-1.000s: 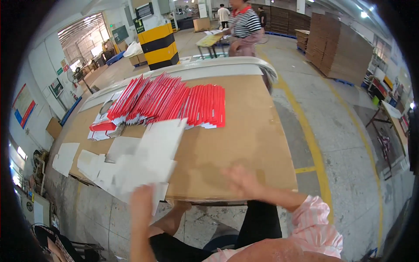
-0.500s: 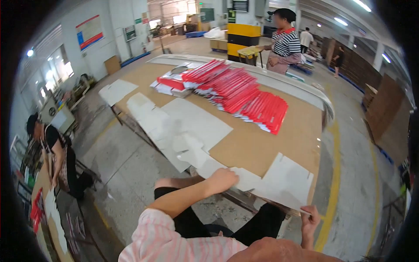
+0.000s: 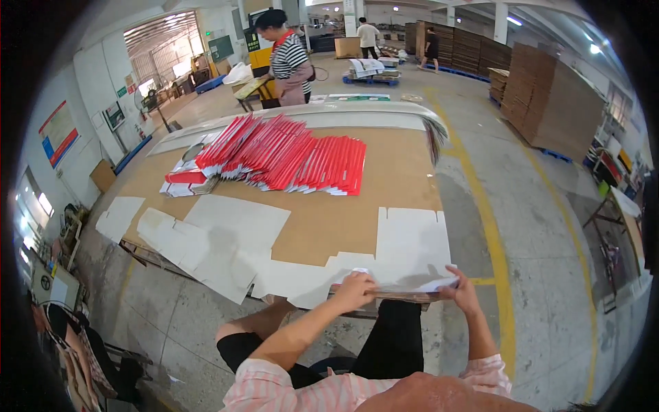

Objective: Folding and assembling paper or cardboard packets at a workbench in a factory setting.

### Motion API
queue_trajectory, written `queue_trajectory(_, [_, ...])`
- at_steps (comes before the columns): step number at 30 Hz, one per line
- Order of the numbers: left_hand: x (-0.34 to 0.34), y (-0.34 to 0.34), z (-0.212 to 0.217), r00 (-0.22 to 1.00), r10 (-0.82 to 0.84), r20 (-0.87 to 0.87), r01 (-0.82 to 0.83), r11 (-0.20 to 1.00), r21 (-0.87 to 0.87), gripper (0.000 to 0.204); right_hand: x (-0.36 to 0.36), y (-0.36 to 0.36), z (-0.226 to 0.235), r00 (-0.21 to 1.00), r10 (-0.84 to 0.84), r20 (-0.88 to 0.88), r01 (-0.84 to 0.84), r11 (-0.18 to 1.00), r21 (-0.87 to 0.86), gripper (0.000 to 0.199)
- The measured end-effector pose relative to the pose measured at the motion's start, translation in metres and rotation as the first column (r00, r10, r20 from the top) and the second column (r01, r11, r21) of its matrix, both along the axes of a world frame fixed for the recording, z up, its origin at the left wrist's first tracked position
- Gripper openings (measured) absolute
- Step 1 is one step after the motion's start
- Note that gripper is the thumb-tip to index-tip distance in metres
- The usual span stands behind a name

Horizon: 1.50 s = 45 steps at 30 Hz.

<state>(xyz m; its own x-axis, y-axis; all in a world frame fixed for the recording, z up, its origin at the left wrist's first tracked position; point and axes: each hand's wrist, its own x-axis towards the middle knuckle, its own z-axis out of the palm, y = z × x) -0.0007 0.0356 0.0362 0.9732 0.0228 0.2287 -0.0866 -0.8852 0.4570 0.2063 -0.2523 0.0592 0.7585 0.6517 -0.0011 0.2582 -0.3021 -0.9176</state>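
At the table's near edge, both hands hold a flat white piece of card (image 3: 412, 285) between them. My left hand (image 3: 355, 290) is closed on its left end, the fingertips partly hidden from view. My right hand (image 3: 461, 292) pinches the right end, thumb on top. Beneath it lies a larger white cardboard sheet (image 3: 412, 237) with slots cut into its far edge. More white sheets (image 3: 240, 220) overlap along the near side to the left. Farther back, a fanned pile of red and white folded packages (image 3: 288, 154) covers the brown tabletop (image 3: 398, 154).
A person in a striped top (image 3: 288, 62) stands behind the table, beside a small yellow-topped stand (image 3: 251, 88). Another person (image 3: 82, 343) is at the lower left. Tall cardboard stacks (image 3: 542, 103) rest on pallets at the right. A yellow floor line (image 3: 491, 240) runs past the table.
My view has swung right. My right hand has moved from the sheet's corner to the card's end, and both hands now hold the white piece level between them.
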Motion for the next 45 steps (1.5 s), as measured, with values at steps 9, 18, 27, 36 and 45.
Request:
queue_trajectory(9, [0.034,-0.068,-0.011,0.810,0.454,0.371,-0.517,0.852,0.085,0.028,-0.027,0.058,-0.033,0.629,0.126,0.767,0.393,0.800,-0.454,0.062])
queue_trajectory(18, [-0.020,0.028,-0.011,0.799,0.541,0.265,-0.505,0.841,-0.194,0.010,-0.009,-0.024,-0.049,0.952,-0.307,-0.016,0.301,0.922,0.243,0.070])
queue_trajectory(27, [0.040,-0.049,-0.036,0.873,0.399,0.280,-0.268,0.873,-0.407,0.025,-0.057,0.122,0.034,0.801,-0.307,0.514,0.035,0.881,0.472,0.052])
queue_trajectory(36, [-0.060,-0.025,0.011,0.999,0.048,-0.004,-0.048,0.994,0.098,0.019,-0.073,0.122,0.006,0.613,0.263,0.745,-0.091,0.960,-0.264,0.049])
queue_trajectory(45, [0.000,0.039,0.036,0.840,0.269,0.471,-0.494,0.737,0.461,0.039,-0.062,0.114,-0.009,0.668,0.134,0.732,-0.200,0.980,0.004,0.053])
